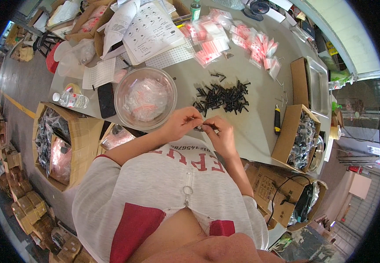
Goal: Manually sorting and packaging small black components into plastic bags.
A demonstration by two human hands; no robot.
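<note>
Left hand [182,122] and right hand [220,133] pinched together on small dark item [200,128], too small to identify, at grey table [260,131] edge. Beyond: heap of black screws [223,97]; clear round bowl [145,98] of clear packets. Far side: red-and-white small bags [229,38].

1. One view only is showing here: a wide fisheye camera, sitting on the person's head, is looking steeply down over the chest onto the table [260,131].
2. The picture is standing upright and unmirrored; the forearms are coming in from below, meeting near the middle by the pile of black screws [223,96].
3. The camera is sitting near the hands, while the table's far end is curving away toward the top rim.
4. Straight edges are bending at the rim, and the floor [23,87] with its cardboard boxes [67,144] is wrapping around the left side.
</note>
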